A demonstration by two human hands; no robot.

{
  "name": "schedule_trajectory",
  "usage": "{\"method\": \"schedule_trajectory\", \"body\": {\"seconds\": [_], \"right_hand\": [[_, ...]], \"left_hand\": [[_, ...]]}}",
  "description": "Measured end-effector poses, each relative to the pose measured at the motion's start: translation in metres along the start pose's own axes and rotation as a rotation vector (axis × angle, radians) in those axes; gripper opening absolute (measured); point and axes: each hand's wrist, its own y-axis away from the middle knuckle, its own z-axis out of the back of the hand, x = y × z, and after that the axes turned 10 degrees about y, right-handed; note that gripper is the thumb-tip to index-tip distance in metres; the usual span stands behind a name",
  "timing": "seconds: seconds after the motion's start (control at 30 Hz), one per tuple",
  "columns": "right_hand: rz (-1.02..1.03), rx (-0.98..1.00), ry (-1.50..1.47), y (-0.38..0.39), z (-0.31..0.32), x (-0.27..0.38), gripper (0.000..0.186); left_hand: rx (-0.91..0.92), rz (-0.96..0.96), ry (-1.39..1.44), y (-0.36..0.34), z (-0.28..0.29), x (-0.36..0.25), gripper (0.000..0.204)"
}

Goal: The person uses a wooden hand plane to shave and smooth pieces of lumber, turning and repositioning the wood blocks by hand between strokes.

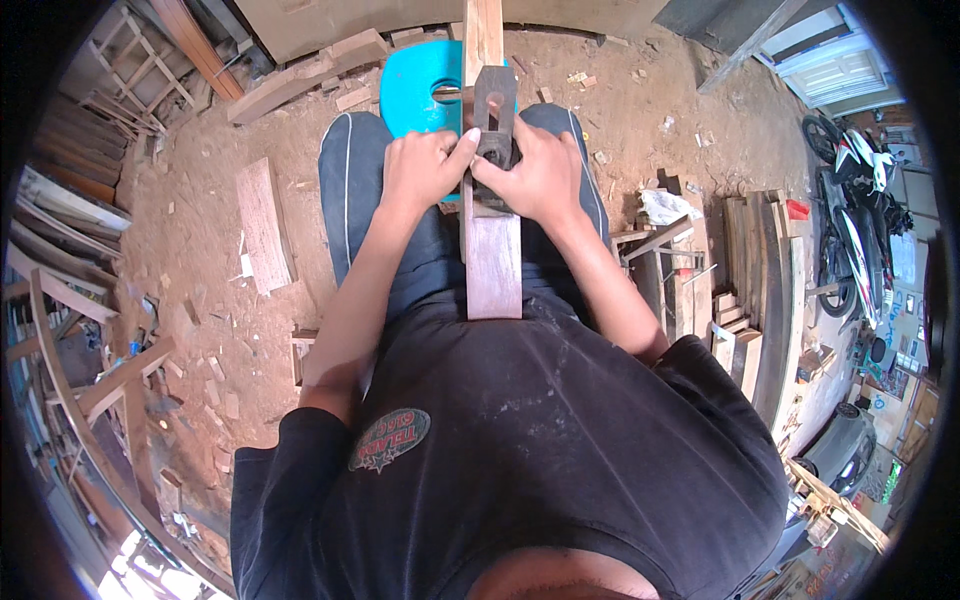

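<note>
Between my knees a dark hand plane (pixel 494 105), with a slotted iron standing up from it, rests on a narrow reddish wooden board (pixel 494 265). The board's near end touches my shirt at the belly. My left hand (pixel 425 172) grips the plane's left side, its thumb against the iron. My right hand (pixel 541 175) is wrapped round the right side, thumb across the near part. Beyond the plane a paler length of wood (pixel 483 35) runs away from me; the plane hides whether it is the same piece. The plane's sole cannot be seen.
A turquoise plastic stool (pixel 405 90) stands beyond my knees. On the dirt floor, among scattered offcuts, lies a flat plank (pixel 265 225). Stacked boards (pixel 755 280) are at the right, near motorcycles (pixel 855 225). Curved timbers (pixel 90 385) lean at the left.
</note>
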Motion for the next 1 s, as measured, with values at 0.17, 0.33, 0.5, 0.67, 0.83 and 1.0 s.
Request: {"method": "schedule_trajectory", "body": {"seconds": [0.17,0.33,0.5,0.67,0.83,1.0], "right_hand": [[-0.026,0.055,0.027,-0.013,0.002,-0.004,0.065],[-0.069,0.085,-0.015,-0.046,-0.005,-0.016,0.065],[-0.010,0.035,0.006,-0.065,-0.023,-0.028,0.067],[-0.020,0.049,-0.059,-0.022,-0.004,-0.014,0.070],[0.003,-0.024,0.041,-0.037,-0.010,-0.016,0.070],[-0.039,0.036,0.041,-0.064,-0.018,-0.026,0.066]], "left_hand": [[0.008,0.014,0.009,-0.013,-0.001,0.003,0.063],[0.040,0.056,0.039,-0.052,-0.005,0.011,0.065],[0.013,0.053,0.041,-0.069,-0.004,0.016,0.062],[-0.044,-0.022,-0.021,-0.019,-0.010,0.009,0.063],[-0.079,-0.048,-0.062,-0.037,-0.012,0.013,0.058],[-0.063,0.000,0.035,-0.072,-0.009,0.015,0.062]]}}
